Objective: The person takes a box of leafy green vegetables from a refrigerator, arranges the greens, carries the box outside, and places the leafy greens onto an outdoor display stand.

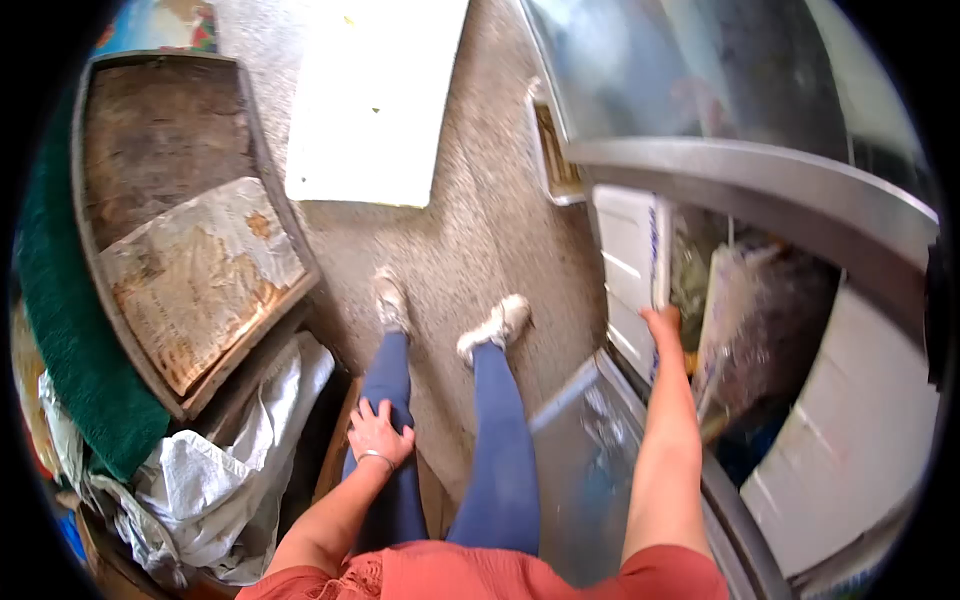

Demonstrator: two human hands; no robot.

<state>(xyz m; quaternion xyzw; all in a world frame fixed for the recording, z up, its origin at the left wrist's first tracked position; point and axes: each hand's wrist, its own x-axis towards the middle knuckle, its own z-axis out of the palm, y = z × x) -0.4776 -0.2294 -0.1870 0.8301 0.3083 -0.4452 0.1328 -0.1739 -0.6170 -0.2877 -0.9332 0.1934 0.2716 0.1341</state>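
My left hand (pixel 379 436) rests with spread fingers on my left thigh, a bracelet at its wrist. On the right, my right hand (pixel 661 322) reaches to the edge of a white foam box (pixel 628 265) inside a metal cabinet. Its fingertips are partly hidden at the box's edge, so a grip cannot be made out. Beside that hand stand a greenish plastic-wrapped item (pixel 695 260) and a larger plastic-wrapped bundle (pixel 760 320). Another white foam block (pixel 850 430) lies further right.
A wooden tray (pixel 165 150) with a stained board (pixel 205 280) is at the left, above white sacks (pixel 205 475) and green cloth (pixel 75 340). A white panel (pixel 375 100) lies on the floor ahead. The open cabinet door (pixel 590 470) is beside my right leg.
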